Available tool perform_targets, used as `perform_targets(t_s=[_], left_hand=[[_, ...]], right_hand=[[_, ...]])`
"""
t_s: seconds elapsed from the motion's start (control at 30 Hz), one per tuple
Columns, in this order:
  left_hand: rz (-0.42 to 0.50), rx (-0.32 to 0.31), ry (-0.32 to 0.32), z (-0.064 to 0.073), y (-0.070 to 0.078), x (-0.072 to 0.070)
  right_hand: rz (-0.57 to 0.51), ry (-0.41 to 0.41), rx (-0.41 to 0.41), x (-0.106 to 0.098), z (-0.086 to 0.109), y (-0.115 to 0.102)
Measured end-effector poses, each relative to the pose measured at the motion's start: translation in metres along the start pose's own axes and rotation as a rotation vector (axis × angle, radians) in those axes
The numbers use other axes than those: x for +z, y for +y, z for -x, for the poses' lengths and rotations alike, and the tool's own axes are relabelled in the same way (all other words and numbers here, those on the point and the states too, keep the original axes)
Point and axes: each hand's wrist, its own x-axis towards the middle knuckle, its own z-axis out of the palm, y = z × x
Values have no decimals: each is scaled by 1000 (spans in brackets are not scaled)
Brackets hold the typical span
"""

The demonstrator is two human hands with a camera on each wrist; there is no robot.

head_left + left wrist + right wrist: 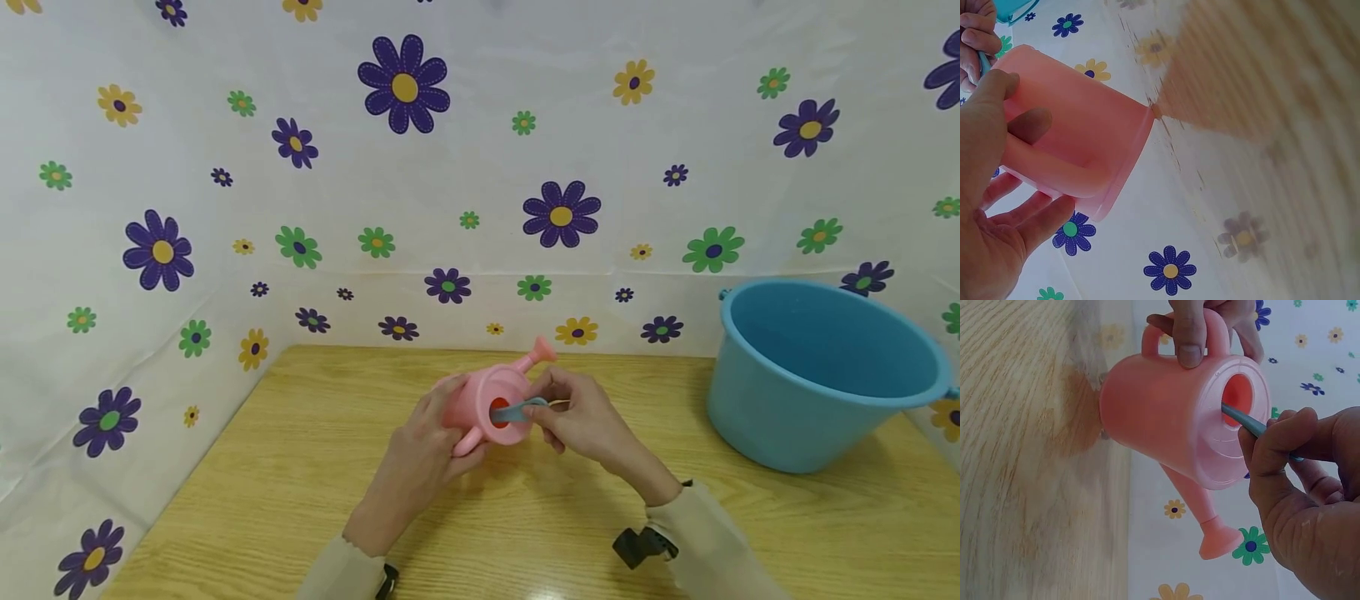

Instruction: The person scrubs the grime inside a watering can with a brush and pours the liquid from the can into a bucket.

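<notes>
While the left hand [427,437] gripped the can [1147,403] by its handle [1217,337] and body, fingers curled round them, the right hand [581,412] held a blue tool [517,412] in a close pinch, its end inside the mouth [1236,392]. The can was tilted at the table [240,475], between the hands. Apparently thin plastic, it was judged light and fairly stiff, though likely slippery if wet; the handle offered the surest hold, the body a steadying one. The tool's inserted end was hidden; its shape could not be told. The can's contents were likewise unseen.
</notes>
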Motion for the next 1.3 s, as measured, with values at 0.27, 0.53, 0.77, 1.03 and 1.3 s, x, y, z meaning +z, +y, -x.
perform_targets(t_s=[0.27,0.53,0.77,1.03,1.3], left_hand=[[-2,7,-8,-1,-1,0],[13,-10,-28,-1,-1,0],[-1,0,-23,-1,-1,-1],[7,-5,-10,-2,-1,-1],[-12,-5,-23,-1,0,-2]], right_hand=[[32,-16,-11,-8,5,-5],[45,-30,-50,-17,10,-11],[71,-18,-64,-24,11,-12],[107,-31,-141,-21,8,-10],[182,-49,-242,-11,4,-7]])
